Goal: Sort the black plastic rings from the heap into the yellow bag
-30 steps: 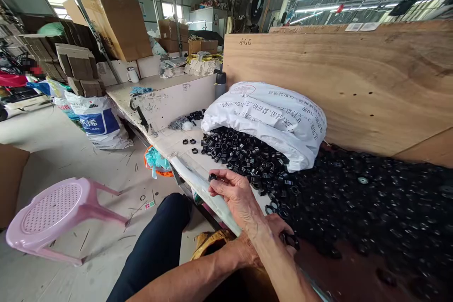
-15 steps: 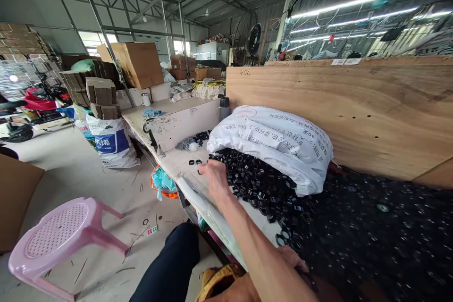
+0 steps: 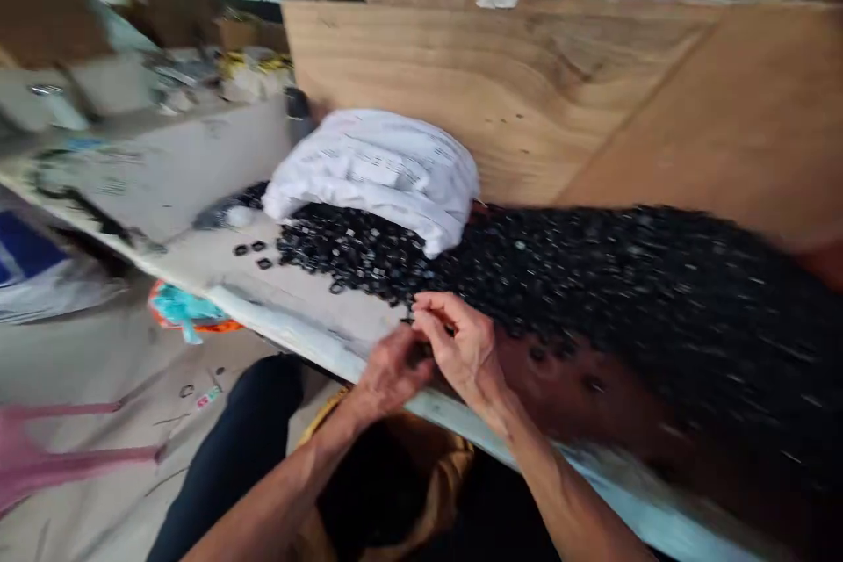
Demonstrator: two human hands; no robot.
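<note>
Both hands meet at the near edge of a heap of small black ring-shaped parts [image 3: 559, 263]. My left hand [image 3: 395, 371] is curled, its fingertips touching or close to those of my right hand [image 3: 461, 347]. My right hand has its thumb and index finger pinched together. Small dark bits show at the fingertips, too blurred to identify. A few loose black rings [image 3: 258, 245] lie on the pale tabletop, left of the heap. A white printed sack [image 3: 378, 162] rests over the heap's left part.
Behind the heap stands a wooden board [image 3: 461, 70]. Below the table's front edge [image 3: 296, 329] are a yellow-brown bag [image 3: 454, 461] by my legs and an orange-rimmed container with a turquoise bag [image 3: 188, 306]. Part of a pink stool [image 3: 85, 457] shows at lower left.
The view has swung to the right. My right hand has come back from the loose rings at the left, and both hands are now together at the heap's front edge.
</note>
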